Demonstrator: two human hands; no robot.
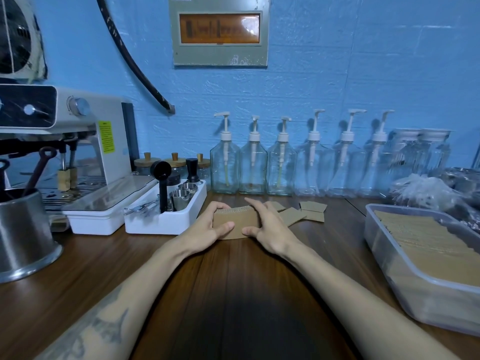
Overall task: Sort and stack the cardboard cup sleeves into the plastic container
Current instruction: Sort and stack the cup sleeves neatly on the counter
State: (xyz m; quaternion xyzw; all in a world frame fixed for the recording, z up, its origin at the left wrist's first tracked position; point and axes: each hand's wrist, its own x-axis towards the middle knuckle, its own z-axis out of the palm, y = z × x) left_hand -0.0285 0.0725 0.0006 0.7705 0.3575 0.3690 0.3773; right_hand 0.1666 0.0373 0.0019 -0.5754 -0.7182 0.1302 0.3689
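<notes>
Dark wooden surface (233,268), blue wall. Left hand (207,224) and right hand (267,227) pinch small stack of flat brown cardboard cup sleeves (237,220) by its ends. Light, bendy, slides apart; squeeze edges. Clear plastic container (384,245) sits right.

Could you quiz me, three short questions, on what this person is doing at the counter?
1. True or false: both hands grip the same stack of sleeves.
2. The plastic container lies on which side of the person? A) left B) right C) behind the bottles
3. Fill in: loose sleeves lie on the ____ past the right hand.

Key: 1. True; the left hand grips it too. 2. B. 3. counter.
</notes>
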